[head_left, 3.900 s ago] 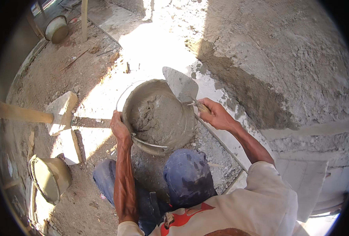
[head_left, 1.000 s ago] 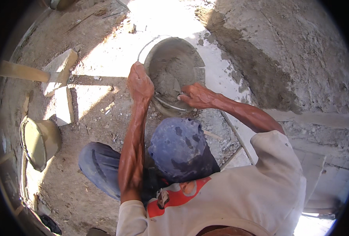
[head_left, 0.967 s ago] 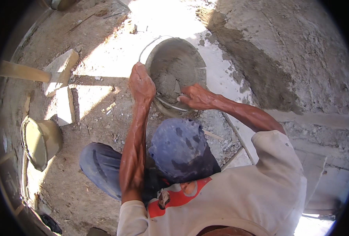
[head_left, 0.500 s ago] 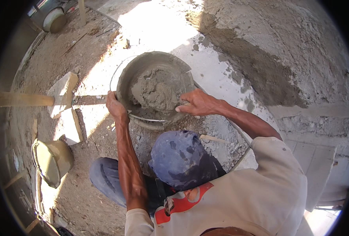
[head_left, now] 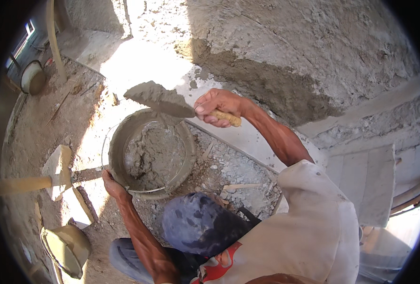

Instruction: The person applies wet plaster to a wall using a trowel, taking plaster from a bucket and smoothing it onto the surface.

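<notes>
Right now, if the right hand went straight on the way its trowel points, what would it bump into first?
Perhaps nothing close: the right hand points its trowel over ground, where the way looks free. If low enough, it might strike the small lump lying ahead, but depth is unclear.

Up on the head, left camera of a side-by-side pair, peering steeply down over the shirt (head_left: 319, 222) at lower right and a knee (head_left: 196, 217) below centre! Near the bucket (head_left: 118, 147) left of centre, bending fisheye-wide, reaching to a far pail (head_left: 33, 78) at upper left.
</notes>
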Action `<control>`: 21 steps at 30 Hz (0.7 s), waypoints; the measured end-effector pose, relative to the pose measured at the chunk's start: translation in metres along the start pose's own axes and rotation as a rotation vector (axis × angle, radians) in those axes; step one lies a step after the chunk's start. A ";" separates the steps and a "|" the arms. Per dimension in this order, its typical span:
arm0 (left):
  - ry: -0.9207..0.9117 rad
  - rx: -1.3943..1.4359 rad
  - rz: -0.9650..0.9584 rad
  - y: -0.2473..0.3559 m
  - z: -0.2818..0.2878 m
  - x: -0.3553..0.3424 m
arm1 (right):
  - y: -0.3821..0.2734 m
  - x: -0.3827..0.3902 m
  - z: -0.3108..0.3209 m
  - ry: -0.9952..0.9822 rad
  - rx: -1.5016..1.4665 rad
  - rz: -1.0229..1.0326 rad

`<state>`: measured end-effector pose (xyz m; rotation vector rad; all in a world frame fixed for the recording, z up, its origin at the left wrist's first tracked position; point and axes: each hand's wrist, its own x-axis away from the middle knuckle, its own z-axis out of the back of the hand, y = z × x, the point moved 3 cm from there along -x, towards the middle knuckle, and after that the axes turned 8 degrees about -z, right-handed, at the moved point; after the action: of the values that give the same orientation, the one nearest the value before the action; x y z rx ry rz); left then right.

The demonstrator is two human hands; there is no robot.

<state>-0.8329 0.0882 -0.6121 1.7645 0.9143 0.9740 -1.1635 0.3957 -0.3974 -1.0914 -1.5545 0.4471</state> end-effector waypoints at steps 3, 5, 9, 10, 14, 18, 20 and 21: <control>0.030 -0.009 0.050 0.001 -0.038 0.024 | 0.020 0.060 0.147 0.882 0.063 -0.011; 0.060 0.014 0.014 0.007 -0.036 0.019 | 0.005 0.111 0.129 1.240 0.237 0.159; 0.055 -0.120 -0.057 0.001 0.003 0.001 | 0.007 0.155 0.065 1.170 0.224 0.275; 0.051 -0.163 -0.082 0.001 0.005 -0.005 | 0.015 0.154 0.057 1.109 0.228 0.255; 0.041 -0.488 -0.306 0.035 -0.071 0.026 | 0.073 0.120 0.023 1.042 0.575 0.127; -0.080 -0.634 -0.462 0.057 -0.095 0.044 | 0.073 0.061 -0.019 0.802 1.375 0.278; -0.124 -0.630 -0.576 0.063 -0.118 0.062 | 0.064 0.045 -0.029 0.788 1.548 0.229; -0.120 -0.589 -0.547 0.063 -0.126 0.067 | 0.059 0.040 -0.025 0.808 1.650 0.185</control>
<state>-0.9060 0.1700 -0.5018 0.9892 0.8549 0.6720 -1.1153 0.4510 -0.4129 0.0027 -0.0624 0.9740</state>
